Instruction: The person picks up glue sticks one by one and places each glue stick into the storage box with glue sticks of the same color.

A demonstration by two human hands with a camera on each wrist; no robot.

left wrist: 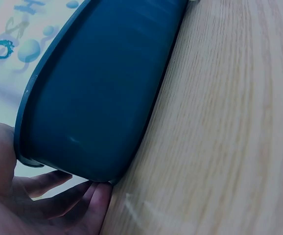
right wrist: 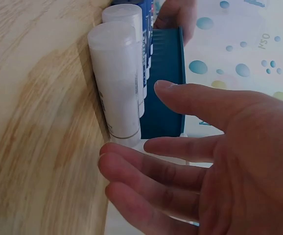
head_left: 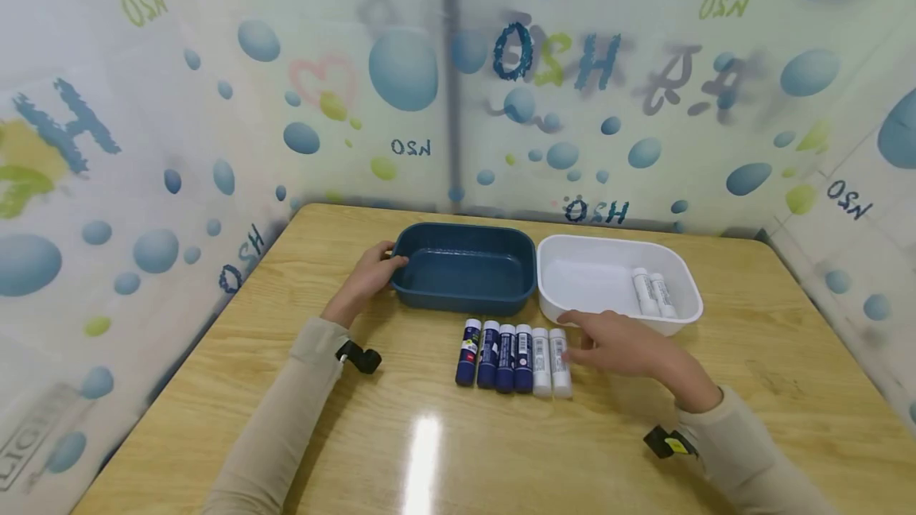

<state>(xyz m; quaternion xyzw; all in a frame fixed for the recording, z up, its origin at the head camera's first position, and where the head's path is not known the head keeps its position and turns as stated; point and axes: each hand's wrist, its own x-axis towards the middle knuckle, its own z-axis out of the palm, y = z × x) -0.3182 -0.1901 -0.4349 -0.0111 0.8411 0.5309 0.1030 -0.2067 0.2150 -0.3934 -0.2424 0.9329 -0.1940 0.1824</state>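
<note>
Side by side lie several dark blue glue sticks (head_left: 488, 356) and two white glue sticks (head_left: 560, 364). My right hand (head_left: 622, 344) hovers at the right end of this row, thumb and fingers spread apart with nothing between them. In the right wrist view its fingertips (right wrist: 113, 159) are close to the end of the outermost white stick (right wrist: 114, 83). My left hand (head_left: 372, 272) holds the left end of a dark blue plastic basin (head_left: 465, 302), thumb at the rim and fingers against the outer wall, as the left wrist view also shows.
A white plastic basin (head_left: 572, 241) stands against the right side of the blue one, with two white glue sticks (head_left: 653, 292) inside at its right. Both basins stand on a wooden table (head_left: 343, 451). A patterned curtain (head_left: 322, 173) hangs behind the table and at its sides.
</note>
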